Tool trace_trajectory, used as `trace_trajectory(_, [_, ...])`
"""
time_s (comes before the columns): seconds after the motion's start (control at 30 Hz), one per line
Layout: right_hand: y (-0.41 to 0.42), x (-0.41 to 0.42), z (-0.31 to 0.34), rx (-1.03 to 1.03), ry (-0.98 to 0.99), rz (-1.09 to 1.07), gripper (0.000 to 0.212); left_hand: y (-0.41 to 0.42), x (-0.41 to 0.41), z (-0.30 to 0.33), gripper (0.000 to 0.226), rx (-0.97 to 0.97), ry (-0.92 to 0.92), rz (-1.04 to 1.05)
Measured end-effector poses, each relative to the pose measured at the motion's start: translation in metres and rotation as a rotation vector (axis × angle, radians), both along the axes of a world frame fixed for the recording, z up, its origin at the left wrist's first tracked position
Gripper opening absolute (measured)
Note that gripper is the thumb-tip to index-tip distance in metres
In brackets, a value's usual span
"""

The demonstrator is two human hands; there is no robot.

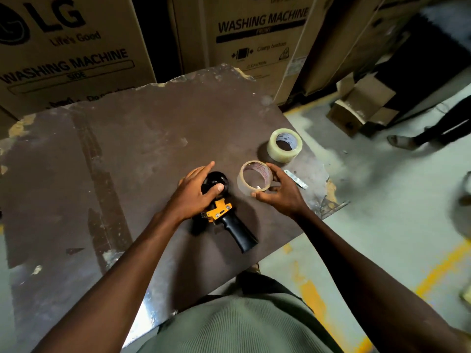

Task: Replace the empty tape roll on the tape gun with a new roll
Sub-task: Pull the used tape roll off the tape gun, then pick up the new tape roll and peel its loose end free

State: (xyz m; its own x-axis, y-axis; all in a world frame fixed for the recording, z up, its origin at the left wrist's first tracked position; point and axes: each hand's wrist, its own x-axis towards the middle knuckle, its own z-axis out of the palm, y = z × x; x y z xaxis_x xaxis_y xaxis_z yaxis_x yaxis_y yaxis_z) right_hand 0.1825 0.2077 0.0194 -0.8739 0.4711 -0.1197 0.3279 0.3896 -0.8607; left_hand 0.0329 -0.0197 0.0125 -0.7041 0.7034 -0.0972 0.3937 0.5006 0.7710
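Note:
The tape gun, black with a yellow bracket, lies on the dark worn table, its handle pointing toward me. My left hand rests on its black round hub, thumb pressed on the hub's face. My right hand holds the empty tape roll, a thin cardboard ring, just right of the gun and apart from it, at the table surface. A full roll of clear tape lies flat near the table's right edge, beyond my right hand.
A small metal blade-like strip lies by the table's chipped right edge. Large washing-machine cartons stand behind the table. An open cardboard box and another person's foot are on the floor at right.

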Motion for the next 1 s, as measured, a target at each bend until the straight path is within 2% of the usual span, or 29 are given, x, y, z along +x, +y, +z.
trace_trajectory(0.13, [0.019, 0.040, -0.003, 0.147, -0.053, -0.136, 0.076, 0.007, 0.023, -0.009, 0.081, 0.012, 0.068, -0.006])
trace_trajectory(0.33, [0.065, 0.097, -0.022, 0.208, -0.206, -0.274, 0.079, 0.014, 0.044, -0.024, 0.080, -0.112, 0.117, 0.054])
trace_trajectory(0.6, [0.111, 0.136, -0.041, 0.280, -0.274, -0.178, 0.065, 0.010, 0.069, -0.034, 0.080, -0.240, 0.158, 0.131])
trace_trajectory(0.7, [0.119, 0.139, -0.045, 0.285, -0.256, -0.111, 0.059, 0.011, 0.076, -0.032, 0.081, -0.251, 0.175, 0.175])
trace_trajectory(0.8, [0.117, 0.142, -0.040, 0.302, -0.187, -0.071, 0.065, 0.012, 0.081, -0.029, 0.078, -0.250, 0.171, 0.212])
trace_trajectory(0.9, [0.106, 0.151, -0.032, 0.395, -0.113, -0.155, 0.077, 0.010, 0.087, -0.026, 0.080, -0.216, 0.174, 0.275])
trace_trajectory(1.0, [0.092, 0.154, -0.027, 0.412, -0.022, -0.210, 0.070, 0.008, 0.094, -0.024, 0.078, -0.151, 0.179, 0.338])
